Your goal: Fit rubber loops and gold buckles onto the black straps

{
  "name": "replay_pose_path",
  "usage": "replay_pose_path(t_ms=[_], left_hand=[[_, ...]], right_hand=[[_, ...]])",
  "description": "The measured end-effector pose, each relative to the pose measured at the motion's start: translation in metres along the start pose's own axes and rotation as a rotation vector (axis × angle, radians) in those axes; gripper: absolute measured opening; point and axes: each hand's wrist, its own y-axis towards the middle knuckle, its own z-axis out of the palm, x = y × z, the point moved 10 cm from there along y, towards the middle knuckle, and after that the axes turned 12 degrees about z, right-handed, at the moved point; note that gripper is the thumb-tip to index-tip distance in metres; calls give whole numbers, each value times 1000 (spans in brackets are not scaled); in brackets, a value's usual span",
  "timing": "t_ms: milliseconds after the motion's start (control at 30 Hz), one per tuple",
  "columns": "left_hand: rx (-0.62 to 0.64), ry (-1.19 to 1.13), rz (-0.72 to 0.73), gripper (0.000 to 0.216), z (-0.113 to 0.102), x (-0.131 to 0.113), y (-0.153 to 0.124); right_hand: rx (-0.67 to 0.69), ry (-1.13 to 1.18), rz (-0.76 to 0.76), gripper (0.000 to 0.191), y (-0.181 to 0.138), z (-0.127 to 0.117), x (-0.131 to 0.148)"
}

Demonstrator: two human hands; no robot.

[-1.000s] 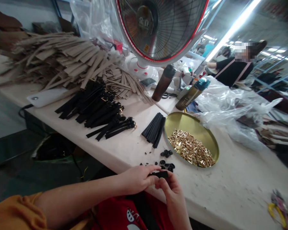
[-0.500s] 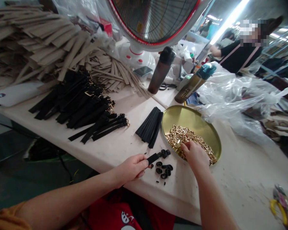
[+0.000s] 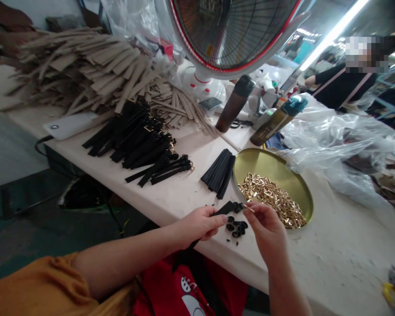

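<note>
- The left hand (image 3: 200, 226), thumb and fingers closed on a black strap (image 3: 225, 209), holds it above the table's near edge; a loose thumb could let the strap twist or slide toward the lap.
- The right hand (image 3: 268, 226) has its thumb and fingertips pinched almost together on a slim gold piece (image 3: 249, 209), probably a buckle, though it is too small and blurred to be sure. So fine a grip could slip and drop it.
- The gold piece is right by the strap's far end, between the tray's near-left rim and the table's near edge; a poor angle there could make the two snag.
- Small black loops (image 3: 238, 228) lie just below the strap's end, near the table's front edge; a dragging wrist could sweep some off.
- Gold buckles (image 3: 270, 197) are heaped against the near rim of the round tray (image 3: 276, 164); a knock from the right forearm could spill them.
</note>
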Motion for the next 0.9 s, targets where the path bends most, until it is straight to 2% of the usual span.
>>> replay_pose_path(t_ms=[100,200,267,433,567,733,900], left_hand=[[47,-125,-50,33,14,1,-5],[32,-134,-99,29,16,5,-15],[8,-91,-89,25,12,5,-21],[-44,135,45,18,0,-2,-26],[-42,367,174,15,-2,-17,-28],[-27,710,247,16,-3,-32,-33],[-13,788,207,18,-4,-23,-32]], right_hand=[[-7,-160,-167,4,-45,25,26],[-37,-252,-245,2,-71,36,32],[-3,-154,-165,8,-77,38,24],[171,263,249,27,-80,52,-11],[270,479,429,31,-86,68,-22],[365,684,538,39,-95,81,-30],[309,637,526,31,-96,76,-38]])
